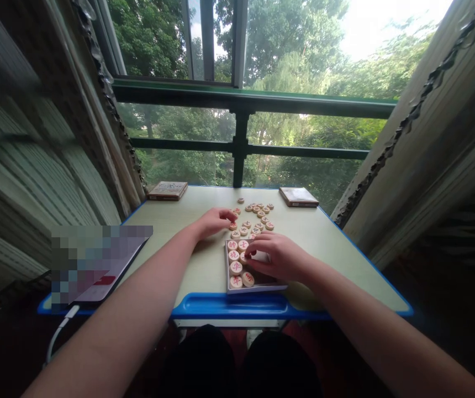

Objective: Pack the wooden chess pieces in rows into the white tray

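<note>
Round wooden xiangqi pieces with red characters stand in two columns along the left of a shallow open box [256,288] at the table's near edge. My right hand [279,254] reaches over the box, thumb and fingers closed round a xiangqi piece [243,257] in its second column. The hand hides part of the box. Just beyond, my left hand [212,222] has its fingers bent and drawn together at a red-marked xiangqi piece [233,226] on the tabletop. Several loose xiangqi pieces [258,213] lie scattered farther back, some with dark characters.
The pale table [328,265] has a blue rim and a blue front trough [233,303]. Flat boxes stand at the back left [168,190] and back right [299,197]. A laptop [109,271], partly blurred out, sits at left with a white cable [57,331]. A window railing [241,146] rises behind.
</note>
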Action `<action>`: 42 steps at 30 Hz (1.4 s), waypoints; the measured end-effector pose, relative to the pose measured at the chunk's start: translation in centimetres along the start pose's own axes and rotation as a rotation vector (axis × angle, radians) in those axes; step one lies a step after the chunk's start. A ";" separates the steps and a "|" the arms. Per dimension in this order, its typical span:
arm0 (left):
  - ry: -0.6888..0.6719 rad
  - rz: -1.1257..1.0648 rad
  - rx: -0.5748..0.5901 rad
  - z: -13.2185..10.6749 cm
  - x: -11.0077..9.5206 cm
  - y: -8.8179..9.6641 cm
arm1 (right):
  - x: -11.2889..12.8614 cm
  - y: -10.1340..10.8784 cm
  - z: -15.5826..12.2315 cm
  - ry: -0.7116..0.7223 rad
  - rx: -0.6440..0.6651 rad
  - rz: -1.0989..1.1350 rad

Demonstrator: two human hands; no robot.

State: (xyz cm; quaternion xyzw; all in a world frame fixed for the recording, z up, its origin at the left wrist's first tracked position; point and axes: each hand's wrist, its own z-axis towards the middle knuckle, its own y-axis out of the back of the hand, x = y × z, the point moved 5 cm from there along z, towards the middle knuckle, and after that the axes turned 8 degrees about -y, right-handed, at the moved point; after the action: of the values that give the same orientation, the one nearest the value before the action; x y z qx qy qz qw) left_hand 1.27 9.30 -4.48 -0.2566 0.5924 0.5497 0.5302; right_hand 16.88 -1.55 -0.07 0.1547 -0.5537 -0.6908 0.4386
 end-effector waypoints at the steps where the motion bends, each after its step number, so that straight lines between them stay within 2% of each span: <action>1: 0.001 -0.003 0.000 0.0 0.0 0.0 | 0.0 0.1 0.0 -0.003 -0.008 0.005; 16: 0.014 -0.021 -0.002 -0.1 -0.2 0.0 | 0.9 1.2 -0.4 0.006 0.048 0.057; 22: 0.005 0.009 -0.009 0.3 0.1 0.1 | 1.8 0.6 -0.4 0.027 0.133 0.098; 27: 0.003 0.001 0.000 0.5 0.2 0.0 | 1.7 0.3 -0.2 -0.015 0.181 0.083; 33: 0.006 -0.021 -0.017 0.5 0.4 0.1 | 1.2 0.5 -0.4 -0.098 0.182 0.023; 42: 0.017 -0.011 -0.002 0.5 0.5 0.1 | 0.9 0.0 -0.4 -0.149 0.203 0.019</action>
State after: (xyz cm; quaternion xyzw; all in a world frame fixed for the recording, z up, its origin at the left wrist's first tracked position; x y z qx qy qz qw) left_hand 1.20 9.94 -4.80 -0.2650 0.5948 0.5453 0.5278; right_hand 16.67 -2.45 0.07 0.1413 -0.6533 -0.6365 0.3849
